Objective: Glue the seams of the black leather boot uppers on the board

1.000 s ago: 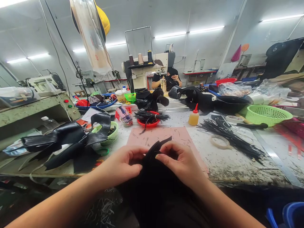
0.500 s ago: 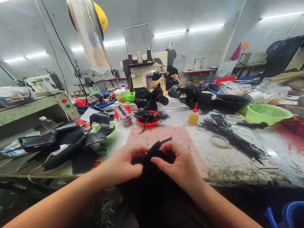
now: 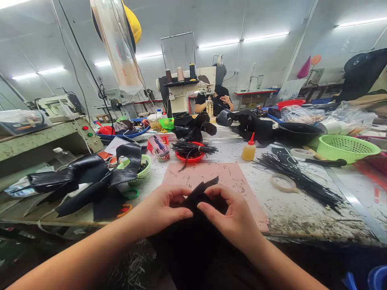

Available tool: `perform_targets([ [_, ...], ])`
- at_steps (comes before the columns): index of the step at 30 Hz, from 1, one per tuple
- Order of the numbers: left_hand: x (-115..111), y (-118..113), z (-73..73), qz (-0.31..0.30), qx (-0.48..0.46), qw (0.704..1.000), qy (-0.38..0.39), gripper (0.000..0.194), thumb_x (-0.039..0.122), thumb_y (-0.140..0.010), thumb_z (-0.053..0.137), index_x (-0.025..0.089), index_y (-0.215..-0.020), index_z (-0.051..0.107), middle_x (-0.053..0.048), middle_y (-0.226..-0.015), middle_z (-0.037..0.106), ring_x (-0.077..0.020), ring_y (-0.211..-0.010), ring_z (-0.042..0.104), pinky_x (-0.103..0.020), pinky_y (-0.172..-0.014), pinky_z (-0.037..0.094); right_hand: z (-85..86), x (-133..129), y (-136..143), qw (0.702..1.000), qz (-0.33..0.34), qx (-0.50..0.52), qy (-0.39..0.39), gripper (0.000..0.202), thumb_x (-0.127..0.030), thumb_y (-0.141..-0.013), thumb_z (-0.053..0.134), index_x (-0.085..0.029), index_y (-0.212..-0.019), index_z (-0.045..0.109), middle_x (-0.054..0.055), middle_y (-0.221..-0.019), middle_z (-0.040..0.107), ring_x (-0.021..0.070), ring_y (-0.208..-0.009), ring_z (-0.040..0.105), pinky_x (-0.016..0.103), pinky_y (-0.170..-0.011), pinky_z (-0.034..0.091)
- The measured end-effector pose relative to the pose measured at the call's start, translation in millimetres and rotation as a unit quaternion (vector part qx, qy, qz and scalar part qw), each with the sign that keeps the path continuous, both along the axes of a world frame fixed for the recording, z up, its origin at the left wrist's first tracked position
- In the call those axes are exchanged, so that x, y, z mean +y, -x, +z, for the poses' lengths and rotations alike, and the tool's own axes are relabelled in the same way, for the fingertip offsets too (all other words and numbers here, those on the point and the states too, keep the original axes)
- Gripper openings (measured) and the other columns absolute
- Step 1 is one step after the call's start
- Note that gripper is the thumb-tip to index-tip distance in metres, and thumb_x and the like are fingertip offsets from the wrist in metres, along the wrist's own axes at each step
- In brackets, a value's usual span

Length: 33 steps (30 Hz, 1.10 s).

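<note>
Between my two hands is a piece of black material (image 3: 198, 194), its upper edges standing up like flaps above the fingers; whether it is cloth or leather I cannot tell. My left hand (image 3: 165, 207) pinches its left side with thumb and fingers. On the other side my right hand (image 3: 231, 207) grips it, thumb along the near face. The lower part merges with dark fabric over my lap. Just beyond lies a pink cutting mat (image 3: 208, 171) on the worktable. A red basket (image 3: 193, 158) with a bundle of black strips (image 3: 196, 148) stands behind the mat.
Black leather pieces (image 3: 84, 167) and a green basket (image 3: 143, 173) lie left. A glue bottle (image 3: 248, 151), a tape roll (image 3: 283, 182) and a bunch of black strips (image 3: 302, 181) are right. Across the table a person (image 3: 222, 98) works at a sewing machine (image 3: 187, 94).
Both thumbs have come nearer each other on the black material, the left one now lying straighter across it. The view has shifted slightly, moving the table things a little to the right.
</note>
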<state>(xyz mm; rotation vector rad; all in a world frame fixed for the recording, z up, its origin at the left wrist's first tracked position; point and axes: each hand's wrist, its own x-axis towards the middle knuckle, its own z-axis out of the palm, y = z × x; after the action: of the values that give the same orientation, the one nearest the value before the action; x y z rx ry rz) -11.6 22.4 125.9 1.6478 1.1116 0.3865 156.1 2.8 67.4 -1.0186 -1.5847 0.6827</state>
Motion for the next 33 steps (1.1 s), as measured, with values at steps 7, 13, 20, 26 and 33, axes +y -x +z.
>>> perform_targets([
  [7,3.4,-1.1,5.6,-0.042,0.020,0.997,-0.064,0.021,0.024,-0.070,0.057,0.013,-0.088,0.062,-0.003,-0.083,0.067,-0.0178,-0.076,0.059,-0.026,-0.067,0.045,-1.0,-0.7,1.0,0.999,0.017,0.030,-0.026,0.004,-0.022,-0.074,0.058,-0.019,-0.073,0.057,0.000,-0.065,0.060,0.0126,-0.059,0.055,0.023,-0.054,0.044],
  [13,2.7,-1.0,6.1,-0.027,0.014,0.997,-0.067,0.020,0.023,-0.070,0.056,0.014,-0.087,0.064,-0.003,-0.083,0.068,-0.0180,-0.076,0.060,-0.026,-0.069,0.046,2.2,0.3,-1.5,0.996,0.021,0.073,0.045,0.016,-0.031,-0.076,0.055,-0.018,-0.069,0.058,0.001,-0.061,0.060,0.0129,-0.056,0.054,0.023,-0.052,0.043],
  [20,4.3,1.2,0.3,-0.024,-0.019,0.999,-0.042,0.023,0.021,-0.069,0.059,0.014,-0.091,0.063,-0.003,-0.089,0.069,-0.0187,-0.080,0.062,-0.028,-0.074,0.048,6.0,4.8,-4.4,0.992,0.047,0.054,0.100,0.022,-0.036,-0.076,0.052,-0.017,-0.064,0.054,-0.001,-0.055,0.051,0.0115,-0.052,0.045,0.023,-0.049,0.037],
  [26,6.2,1.2,0.0,-0.041,-0.038,0.998,-0.034,0.022,0.020,-0.070,0.059,0.016,-0.091,0.063,-0.001,-0.087,0.069,-0.0178,-0.081,0.062,-0.027,-0.074,0.049,6.4,6.3,-6.3,0.993,0.056,0.044,0.092,0.019,-0.033,-0.076,0.053,-0.017,-0.066,0.055,-0.001,-0.058,0.053,0.0111,-0.054,0.047,0.022,-0.050,0.038],
  [33,5.3,0.7,2.2,-0.036,-0.024,0.998,-0.035,0.021,0.020,-0.070,0.058,0.015,-0.090,0.063,-0.003,-0.092,0.068,-0.0177,-0.078,0.062,-0.028,-0.071,0.050,6.2,4.6,-6.2,0.998,0.025,0.012,0.059,0.017,-0.030,-0.077,0.053,-0.017,-0.065,0.055,-0.001,-0.055,0.054,0.0109,-0.052,0.047,0.022,-0.048,0.038],
])
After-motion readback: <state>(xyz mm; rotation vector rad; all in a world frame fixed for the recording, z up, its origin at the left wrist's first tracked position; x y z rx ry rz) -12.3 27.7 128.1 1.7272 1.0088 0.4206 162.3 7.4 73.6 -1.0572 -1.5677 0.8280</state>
